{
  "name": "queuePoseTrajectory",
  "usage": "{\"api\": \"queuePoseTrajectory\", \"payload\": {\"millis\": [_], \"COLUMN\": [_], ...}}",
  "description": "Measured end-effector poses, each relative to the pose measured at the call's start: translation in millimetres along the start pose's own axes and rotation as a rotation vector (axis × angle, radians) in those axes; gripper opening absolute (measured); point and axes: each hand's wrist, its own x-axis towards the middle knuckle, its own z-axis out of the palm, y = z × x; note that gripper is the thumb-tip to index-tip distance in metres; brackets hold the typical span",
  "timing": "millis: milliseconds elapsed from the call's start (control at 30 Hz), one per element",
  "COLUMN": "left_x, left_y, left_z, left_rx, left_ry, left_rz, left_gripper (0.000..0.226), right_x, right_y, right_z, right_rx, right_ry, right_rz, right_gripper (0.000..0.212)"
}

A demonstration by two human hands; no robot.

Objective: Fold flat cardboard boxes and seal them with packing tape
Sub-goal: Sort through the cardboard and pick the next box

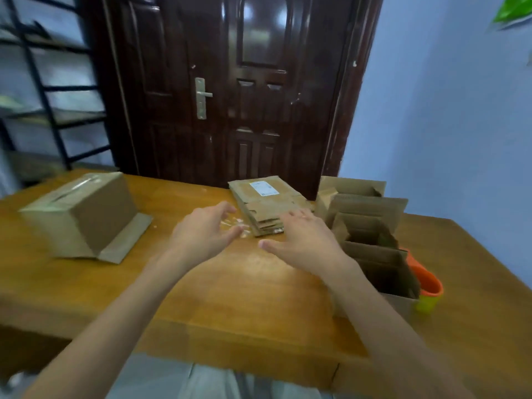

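The left hand (pixel 205 230) has its fingers loosely spread and slightly bent, holding nothing, its fingertips just beside the near left corner of the stack of flat cardboard boxes (pixel 266 204). The right hand (pixel 302 240) is likewise relaxed and empty, fingers extended over the stack's near right corner; whether they touch the cardboard cannot be told. The stack lies on the wooden table (pixel 244 298), toward its far edge. A folded, taped box (pixel 83 214) sits well apart on the left. Open cardboard boxes (pixel 371 234) stand in a row on the right, beside an orange and yellow-green object (pixel 429 289).
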Motion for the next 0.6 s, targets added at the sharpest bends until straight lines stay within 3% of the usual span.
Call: {"api": "queuePoseTrajectory", "payload": {"millis": [267,400,467,600], "left_x": [-67.5,-83.8,-78.5,-59.7], "left_y": [-161.3,-225.0,-251.7,-276.8], "left_z": [-84.4,-108.9,-117.5,-108.8], "left_rx": [0.140,0.152,0.089,-0.302], "left_ry": [0.252,0.467,0.500,0.468], "left_rz": [-0.281,-0.462,-0.548,-0.633], "left_gripper": [0.070,0.075,0.084,0.093], "right_x": [82.2,113.5,130.6,144.7], "right_y": [-202.4,-272.8,-295.1,-317.3], "right_z": [60.2,85.7,100.9,129.0], "right_rx": [0.311,0.585,0.714,0.963], "right_ry": [-0.178,-0.227,-0.165,-0.093], "right_rz": [-0.309,-0.284,-0.248,-0.138], "right_gripper": [0.082,0.088,0.081,0.059]}}
